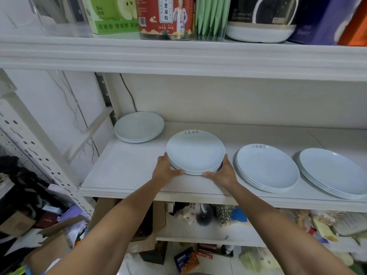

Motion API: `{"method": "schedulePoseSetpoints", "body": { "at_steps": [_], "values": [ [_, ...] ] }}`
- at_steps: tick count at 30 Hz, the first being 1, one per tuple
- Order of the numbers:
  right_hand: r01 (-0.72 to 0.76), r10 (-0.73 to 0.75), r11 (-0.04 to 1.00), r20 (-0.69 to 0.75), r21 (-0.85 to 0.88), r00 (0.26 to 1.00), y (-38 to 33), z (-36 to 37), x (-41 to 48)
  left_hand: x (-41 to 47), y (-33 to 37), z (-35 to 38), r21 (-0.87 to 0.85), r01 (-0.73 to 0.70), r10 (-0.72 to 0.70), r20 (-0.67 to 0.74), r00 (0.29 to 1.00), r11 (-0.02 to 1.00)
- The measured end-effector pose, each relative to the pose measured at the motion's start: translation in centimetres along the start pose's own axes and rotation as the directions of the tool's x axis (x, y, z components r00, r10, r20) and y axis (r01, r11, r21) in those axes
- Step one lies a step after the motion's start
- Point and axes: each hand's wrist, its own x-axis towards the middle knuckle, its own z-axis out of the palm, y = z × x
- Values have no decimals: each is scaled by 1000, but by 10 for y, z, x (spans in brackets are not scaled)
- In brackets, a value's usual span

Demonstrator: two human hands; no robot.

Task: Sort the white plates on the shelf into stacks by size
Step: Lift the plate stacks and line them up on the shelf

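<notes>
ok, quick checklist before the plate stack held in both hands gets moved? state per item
1. Left hand grips the middle stack at its left rim: ok.
2. Right hand grips its right rim: ok.
3. Plates in the middle stack lie flush, none sticking out: ok.
4. Clearance from the bigger stack to its right: apart, though the right hand fills much of the gap: ok.
5. Bare shelf to the left for setting down: ok.
6. Middle stack lifted or resting on the shelf: cannot tell.
</notes>
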Motion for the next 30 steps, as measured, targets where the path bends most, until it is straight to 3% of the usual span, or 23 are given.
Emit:
{"method": "schedulePoseSetpoints", "body": {
  "at_steps": [9, 15, 30],
  "values": [
    [-4, 5, 999, -26, 41, 1000, -11, 24, 51, 58, -7, -13, 15, -29, 29, 38, 999, 999],
    [-18, 23, 997, -61, 78, 998, -20, 36, 75, 83, -8, -17, 121, -31, 24, 61, 998, 992],
    [-56, 55, 998, -35, -21, 998, -25, 45, 121, 120, -2, -19, 100, -11, 3, 82, 997, 995]
  ]
}}
